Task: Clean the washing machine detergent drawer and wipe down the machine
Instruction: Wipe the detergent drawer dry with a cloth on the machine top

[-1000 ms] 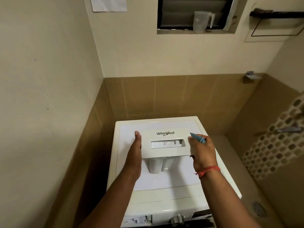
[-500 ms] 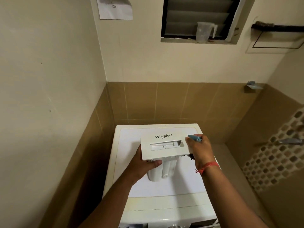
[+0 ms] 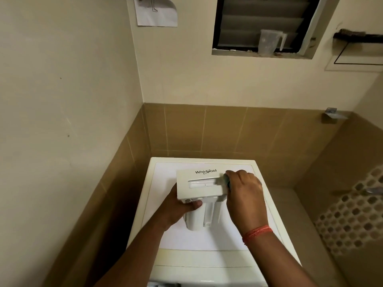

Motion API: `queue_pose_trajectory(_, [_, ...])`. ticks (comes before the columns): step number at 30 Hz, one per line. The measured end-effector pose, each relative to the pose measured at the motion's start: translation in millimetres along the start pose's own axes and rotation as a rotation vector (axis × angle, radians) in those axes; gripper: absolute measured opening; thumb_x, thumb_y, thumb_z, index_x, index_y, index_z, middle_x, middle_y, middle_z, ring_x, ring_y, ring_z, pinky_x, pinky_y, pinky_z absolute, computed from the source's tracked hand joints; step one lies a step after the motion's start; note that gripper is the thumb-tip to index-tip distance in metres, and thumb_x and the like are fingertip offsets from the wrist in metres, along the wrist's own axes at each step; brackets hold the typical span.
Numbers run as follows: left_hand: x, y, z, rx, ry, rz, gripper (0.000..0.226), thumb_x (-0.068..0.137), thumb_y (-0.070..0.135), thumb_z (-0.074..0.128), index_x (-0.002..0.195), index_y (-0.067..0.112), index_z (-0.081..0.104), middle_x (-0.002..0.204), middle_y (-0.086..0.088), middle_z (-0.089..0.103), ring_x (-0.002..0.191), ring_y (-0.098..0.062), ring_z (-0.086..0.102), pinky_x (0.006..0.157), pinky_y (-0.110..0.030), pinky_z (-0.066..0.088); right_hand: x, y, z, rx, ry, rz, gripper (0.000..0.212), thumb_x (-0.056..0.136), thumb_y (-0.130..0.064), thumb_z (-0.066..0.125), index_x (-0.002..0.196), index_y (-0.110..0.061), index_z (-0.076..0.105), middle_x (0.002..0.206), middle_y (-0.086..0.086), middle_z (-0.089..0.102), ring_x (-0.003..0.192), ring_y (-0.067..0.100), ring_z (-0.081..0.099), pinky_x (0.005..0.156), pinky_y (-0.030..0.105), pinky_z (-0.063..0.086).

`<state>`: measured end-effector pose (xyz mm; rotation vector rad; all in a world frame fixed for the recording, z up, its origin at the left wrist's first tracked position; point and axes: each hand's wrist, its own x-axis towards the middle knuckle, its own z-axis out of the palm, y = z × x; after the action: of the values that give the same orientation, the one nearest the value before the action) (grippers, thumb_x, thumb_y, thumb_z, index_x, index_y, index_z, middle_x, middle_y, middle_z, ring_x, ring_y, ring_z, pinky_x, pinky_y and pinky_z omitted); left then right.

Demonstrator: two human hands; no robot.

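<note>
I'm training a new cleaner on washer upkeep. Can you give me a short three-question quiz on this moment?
1. True or false: the detergent drawer is still slotted into the washing machine.
2. Which of the hands holds the drawer from underneath? A) left hand B) right hand
3. Fill in: the right hand holds a blue-green tool against the drawer's ____ face.

Key
1. False: it is out, held above the machine's top.
2. A.
3. Front, beside the Whirlpool logo; what tool it is cannot be told.
</note>
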<state>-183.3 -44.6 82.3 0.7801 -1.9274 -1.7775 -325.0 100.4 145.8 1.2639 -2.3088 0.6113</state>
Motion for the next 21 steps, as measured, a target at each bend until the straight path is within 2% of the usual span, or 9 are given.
queue_pose_trajectory(2, [-1, 0, 1, 0.013, -0.022, 0.024, 0.06, 0.078, 0.007, 0.082, 0.127, 0.031, 0.055, 0.115, 0.017, 0.07, 0.11, -0.003, 0.064, 0.083, -0.019, 0.053, -1, -21, 5, 0.064, -0.066, -0.065, 0.041, 0.064, 0.001, 0.062, 0.1, -0.018, 0.065, 0.085, 0.001, 0.058, 0.078, 0.025, 0.053, 0.069, 0.037, 0.046])
queue_pose_trajectory(4, [-2, -2, 4, 0.018, -0.049, 0.06, 0.057, 0.082, -0.009, 0.072, 0.123, 0.027, 0.055, 0.111, 0.015, 0.071, 0.111, -0.002, 0.063, 0.084, -0.015, 0.05, -7, -51, 11, 0.114, -0.181, -0.152, 0.04, 0.061, -0.004, 0.06, 0.097, -0.021, 0.065, 0.087, -0.001, 0.058, 0.081, 0.023, 0.055, 0.067, 0.036, 0.048])
queue_pose_trajectory(7, [-5, 0, 9, 0.029, -0.031, 0.118, 0.043, 0.088, -0.004, 0.064, 0.121, 0.02, 0.055, 0.114, 0.008, 0.067, 0.112, -0.005, 0.063, 0.088, -0.015, 0.049, -13, -75, 15, 0.179, -0.22, -0.241, 0.045, 0.064, 0.0, 0.055, 0.104, -0.019, 0.067, 0.099, 0.0, 0.063, 0.091, 0.024, 0.058, 0.075, 0.037, 0.051])
queue_pose_trajectory(9, [-2, -1, 7, 0.018, -0.019, 0.129, 0.052, 0.08, 0.0, 0.07, 0.127, 0.017, 0.055, 0.118, 0.004, 0.068, 0.116, -0.01, 0.062, 0.092, -0.018, 0.049, -9, -64, 12, 0.243, -0.223, -0.279, 0.048, 0.065, -0.001, 0.064, 0.11, -0.019, 0.067, 0.108, -0.001, 0.064, 0.098, 0.022, 0.059, 0.081, 0.035, 0.052])
queue_pose_trajectory(11, [0, 1, 5, -0.009, -0.017, 0.12, 0.062, 0.079, -0.003, 0.075, 0.133, 0.018, 0.053, 0.124, 0.005, 0.067, 0.118, -0.01, 0.061, 0.092, -0.018, 0.049, -8, -43, 8, 0.266, -0.224, -0.317, 0.043, 0.075, -0.007, 0.064, 0.116, -0.02, 0.066, 0.116, -0.003, 0.063, 0.107, 0.019, 0.057, 0.089, 0.031, 0.049])
queue_pose_trajectory(14, [3, 1, 3, -0.032, -0.026, 0.107, 0.062, 0.08, 0.001, 0.078, 0.132, 0.024, 0.053, 0.123, 0.012, 0.068, 0.114, -0.004, 0.062, 0.086, -0.017, 0.05, -9, -5, -2, 0.267, -0.172, -0.22, 0.041, 0.086, -0.013, 0.044, 0.12, -0.021, 0.066, 0.125, -0.001, 0.062, 0.117, 0.019, 0.053, 0.1, 0.026, 0.042])
queue_pose_trajectory(18, [7, 1, 2, -0.036, -0.041, 0.107, 0.06, 0.082, 0.008, 0.079, 0.133, 0.024, 0.053, 0.126, 0.013, 0.067, 0.118, -0.007, 0.061, 0.09, -0.02, 0.052, -9, 22, -1, 0.183, -0.088, -0.033, 0.052, 0.076, 0.013, 0.056, 0.118, -0.016, 0.067, 0.123, 0.005, 0.063, 0.116, 0.027, 0.055, 0.103, 0.032, 0.043])
queue_pose_trajectory(21, [9, 8, 4, -0.043, -0.056, 0.125, 0.055, 0.085, 0.0, 0.072, 0.133, 0.022, 0.055, 0.127, 0.007, 0.067, 0.121, -0.014, 0.061, 0.093, -0.024, 0.052, -12, -19, 1, 0.243, -0.08, -0.114, 0.037, 0.08, -0.007, 0.051, 0.111, -0.016, 0.07, 0.113, 0.004, 0.066, 0.107, 0.025, 0.059, 0.095, 0.032, 0.047])
